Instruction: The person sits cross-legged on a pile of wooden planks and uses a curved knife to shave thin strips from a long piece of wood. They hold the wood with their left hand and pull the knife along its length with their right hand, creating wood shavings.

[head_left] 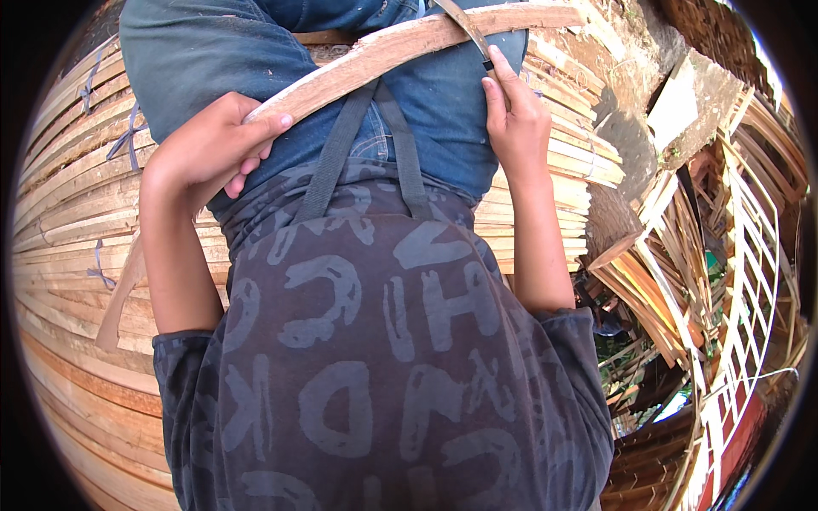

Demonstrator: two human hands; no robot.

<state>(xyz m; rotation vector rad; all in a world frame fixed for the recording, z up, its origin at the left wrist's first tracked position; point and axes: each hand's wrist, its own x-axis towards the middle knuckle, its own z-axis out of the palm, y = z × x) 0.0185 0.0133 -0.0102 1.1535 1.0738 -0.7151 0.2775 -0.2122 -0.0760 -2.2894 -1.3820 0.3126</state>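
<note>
Rocking a faded black T-shirt across the lower middle of the frame, covered in big, rough, brushy grey letters. Comes with loose short sleeves, lower left and lower right, same dark cloth. Also wearing blue jeans up top, pale stitching and all, plus two flat dark grey straps, upper middle.

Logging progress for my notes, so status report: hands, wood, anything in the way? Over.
Left hand gripping wood strip at its left end. Right hand holding knife, blade crossing over the strip. Dark straps beside it, possible snag.
</note>
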